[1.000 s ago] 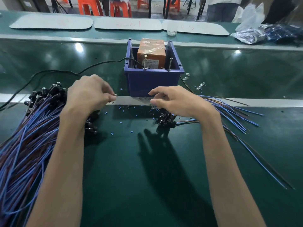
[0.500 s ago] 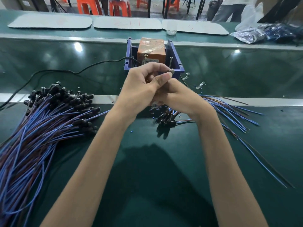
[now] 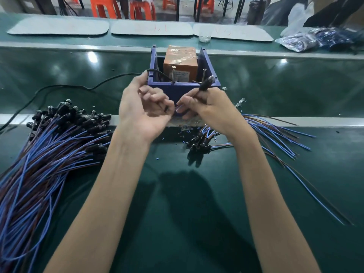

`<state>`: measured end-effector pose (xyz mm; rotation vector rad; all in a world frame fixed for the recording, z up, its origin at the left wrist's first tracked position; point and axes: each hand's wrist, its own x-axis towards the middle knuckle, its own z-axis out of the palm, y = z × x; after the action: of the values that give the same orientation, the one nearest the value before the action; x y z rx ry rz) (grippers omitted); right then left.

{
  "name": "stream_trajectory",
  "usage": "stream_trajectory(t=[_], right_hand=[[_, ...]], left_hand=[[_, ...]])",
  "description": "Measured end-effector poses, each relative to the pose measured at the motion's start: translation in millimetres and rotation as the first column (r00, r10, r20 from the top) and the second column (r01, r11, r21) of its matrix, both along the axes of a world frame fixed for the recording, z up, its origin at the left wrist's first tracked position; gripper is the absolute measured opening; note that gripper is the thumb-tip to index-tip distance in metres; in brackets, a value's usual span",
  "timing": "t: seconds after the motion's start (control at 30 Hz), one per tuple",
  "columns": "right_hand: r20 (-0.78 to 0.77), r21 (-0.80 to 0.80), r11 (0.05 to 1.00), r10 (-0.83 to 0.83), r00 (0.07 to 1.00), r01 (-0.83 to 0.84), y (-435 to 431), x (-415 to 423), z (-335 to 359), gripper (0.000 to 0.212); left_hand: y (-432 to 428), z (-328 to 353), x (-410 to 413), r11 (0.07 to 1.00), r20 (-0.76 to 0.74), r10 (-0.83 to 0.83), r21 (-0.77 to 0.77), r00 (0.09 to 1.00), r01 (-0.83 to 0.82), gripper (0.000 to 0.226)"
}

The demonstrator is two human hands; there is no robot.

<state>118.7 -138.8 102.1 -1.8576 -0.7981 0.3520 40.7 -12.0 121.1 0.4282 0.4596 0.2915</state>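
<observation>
My right hand [image 3: 211, 109] grips a black connector [image 3: 205, 83] with a clear tip, which points up in front of the blue bin [image 3: 184, 88]. Its wire runs back through the fingers. My left hand [image 3: 142, 111], palm up with fingers curled, pinches a small dark piece [image 3: 166, 109] close to the right fingertips. A large pile of blue and brown wires with black connectors [image 3: 59, 138] lies to the left. A smaller bunch of such wires [image 3: 256, 134] lies under my right wrist.
The blue bin holds an orange box [image 3: 180, 62] and two upright screws. A black cable [image 3: 78, 86] runs left from the bin. Small blue bits [image 3: 187, 131] are scattered on the green mat. White trays [image 3: 151, 29] and plastic bags [image 3: 315, 39] lie at the back.
Both hands came together in front of the bin, then parted slightly. The left hand has turned palm up, and the connector in the right hand now points upward.
</observation>
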Motion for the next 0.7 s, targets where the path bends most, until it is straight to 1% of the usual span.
stream_trajectory(t=[0.03,0.07,0.13,0.2,0.27,0.3,0.33,0.4,0.43,0.47,0.53,0.6,0.63,0.7], right_hand=[[0.002,0.009,0.999,-0.05,0.999,0.05,0.0,1.1,0.2,0.015],[0.02,0.018,0.994,-0.105,0.994,0.104,-0.3,2.3,0.7,0.016],[0.06,0.053,0.978,-0.205,0.977,0.202,-1.8,4.6,1.7,0.018],[0.044,0.108,0.957,-0.274,0.961,0.268,-4.4,6.4,2.9,0.019],[-0.002,0.166,0.941,-0.3,0.954,0.296,-6.4,7.3,4.2,0.02],[-0.016,0.185,0.936,-0.301,0.953,0.299,-7.0,7.0,5.0,0.02],[-0.023,0.198,0.934,-0.299,0.954,0.297,-7.1,6.7,5.7,0.02],[-0.029,0.211,0.935,-0.285,0.958,0.285,-7.3,5.6,7.2,0.02],[-0.031,0.218,0.935,-0.279,0.96,0.279,-7.5,5.0,8.2,0.021],[-0.03,0.222,0.935,-0.276,0.961,0.275,-7.6,4.8,9.3,0.022],[-0.006,0.198,0.94,-0.282,0.959,0.278,-8.5,5.3,10.9,0.025],[0.014,0.142,0.947,-0.292,0.956,0.287,-9.9,6.5,12.3,0.029],[-0.004,0.125,0.949,-0.29,0.957,0.288,-11.2,6.9,12.7,0.031],[-0.114,0.156,0.95,-0.253,0.961,0.269,-14.2,6.8,14.4,0.032]], left_hand=[[-0.6,-1.0,0.1,0.998,-0.033,0.037,-0.054,0.999,-0.039,0.044],[-3.2,-1.0,0.3,0.994,-0.062,0.069,-0.075,0.996,-0.074,0.043],[-14.3,1.1,1.7,0.994,-0.111,0.084,-0.054,0.99,-0.09,0.037],[-30.2,1.4,4.1,0.999,-0.172,0.047,-0.007,0.984,-0.049,0.034],[-45.8,-1.3,6.4,0.999,-0.241,-0.007,0.041,0.97,0.018,0.033],[-51.3,-2.8,7.2,0.998,-0.268,-0.042,0.042,0.963,0.055,0.031],[-55.8,-3.9,7.4,0.994,-0.291,-0.086,0.036,0.953,0.101,0.025],[-59.5,-5.9,7.1,0.985,-0.315,-0.169,-0.013,0.934,0.174,0.005],[-58.6,-6.4,6.7,0.98,-0.304,-0.2,-0.064,0.931,0.19,0.017],[-56.7,-6.6,5.5,0.979,-0.289,-0.195,-0.108,0.937,0.171,0.03],[-51.6,-6.8,4.8,0.982,-0.251,-0.09,-0.186,0.964,0.043,0.04],[-45.1,-7.0,4.8,0.975,-0.254,0.006,-0.213,0.967,-0.062,0.039],[-40.8,-7.5,5.1,0.973,-0.264,0.049,-0.205,0.963,-0.106,0.037],[-32.4,-6.8,5.6,0.964,-0.278,0.136,-0.185,0.951,-0.191,0.032]])
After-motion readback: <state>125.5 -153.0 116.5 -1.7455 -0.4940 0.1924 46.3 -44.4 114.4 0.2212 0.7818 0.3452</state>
